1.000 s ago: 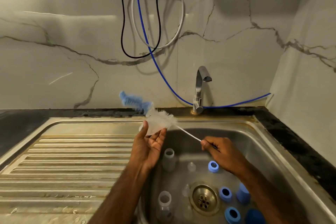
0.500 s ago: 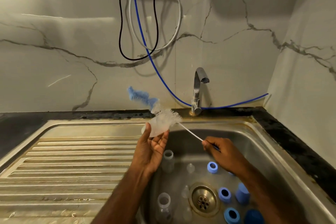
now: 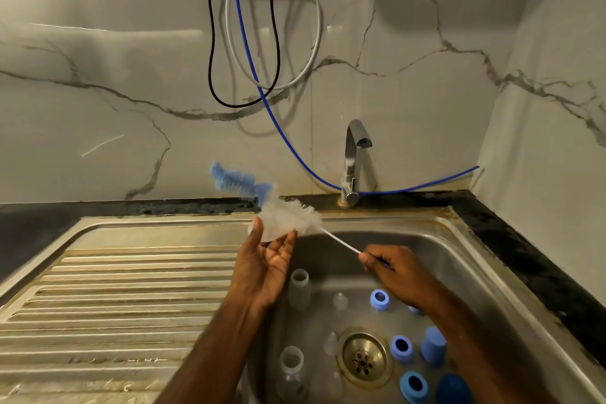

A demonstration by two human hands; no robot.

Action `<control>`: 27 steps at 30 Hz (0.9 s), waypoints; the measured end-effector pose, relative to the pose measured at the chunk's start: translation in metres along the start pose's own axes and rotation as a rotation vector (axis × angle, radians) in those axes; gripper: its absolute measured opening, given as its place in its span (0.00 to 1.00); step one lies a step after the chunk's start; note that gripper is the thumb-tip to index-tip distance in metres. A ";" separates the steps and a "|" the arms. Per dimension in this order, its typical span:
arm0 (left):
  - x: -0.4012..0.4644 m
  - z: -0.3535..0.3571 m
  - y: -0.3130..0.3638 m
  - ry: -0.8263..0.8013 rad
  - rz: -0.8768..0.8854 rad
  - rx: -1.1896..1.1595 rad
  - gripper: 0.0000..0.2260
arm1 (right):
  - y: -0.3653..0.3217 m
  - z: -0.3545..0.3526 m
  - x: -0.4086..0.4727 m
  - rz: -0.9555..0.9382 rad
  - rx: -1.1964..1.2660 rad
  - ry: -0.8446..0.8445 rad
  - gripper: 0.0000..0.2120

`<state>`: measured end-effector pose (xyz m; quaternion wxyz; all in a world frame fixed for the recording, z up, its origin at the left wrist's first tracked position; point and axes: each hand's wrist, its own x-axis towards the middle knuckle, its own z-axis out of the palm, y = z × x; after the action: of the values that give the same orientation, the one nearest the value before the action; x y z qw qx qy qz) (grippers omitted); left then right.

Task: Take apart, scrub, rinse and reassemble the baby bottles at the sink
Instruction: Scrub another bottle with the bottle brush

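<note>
The stainless-steel sink basin (image 3: 459, 272) held two clear plastic bottle bodies (image 3: 299, 289), small clear teats (image 3: 340, 301), blue screw rings (image 3: 379, 299) and blue caps (image 3: 433, 345) around the brass drain strainer (image 3: 362, 358). A ribbed steel drainboard (image 3: 114, 298) adjoined it, set in a black stone bench (image 3: 511, 239).

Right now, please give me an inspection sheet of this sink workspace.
Surface: steel sink, ribbed drainboard.
Job's things: two clear bottles, three blue rings, small clear parts by the drain; bottle brush scrubbing a clear piece.
Clutter: nothing seen.
Hands: left hand holds the clear piece; right hand pinches the brush wire.
Cables: black, white, blue loops hang on the wall.
Surroundings: tap, no water seen.
</note>
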<state>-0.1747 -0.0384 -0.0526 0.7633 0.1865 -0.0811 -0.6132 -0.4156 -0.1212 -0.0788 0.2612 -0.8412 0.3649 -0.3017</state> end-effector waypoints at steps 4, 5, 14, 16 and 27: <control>-0.006 -0.001 -0.010 -0.027 -0.060 0.061 0.28 | -0.007 0.006 -0.001 -0.007 0.011 0.009 0.15; -0.006 0.001 -0.015 -0.022 -0.070 0.083 0.27 | -0.010 0.009 -0.001 -0.029 0.014 -0.008 0.15; -0.004 -0.001 -0.014 0.003 -0.074 0.186 0.25 | -0.006 0.010 0.000 -0.003 0.040 0.021 0.16; -0.004 -0.003 -0.016 -0.005 -0.050 0.350 0.24 | -0.007 0.009 -0.001 -0.014 0.036 -0.025 0.16; -0.008 -0.001 -0.016 -0.089 -0.025 0.632 0.21 | 0.004 -0.003 -0.003 0.016 0.012 -0.040 0.15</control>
<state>-0.1905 -0.0332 -0.0586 0.6556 0.3885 -0.2984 -0.5746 -0.4215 -0.1215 -0.0802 0.2761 -0.8424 0.3645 -0.2850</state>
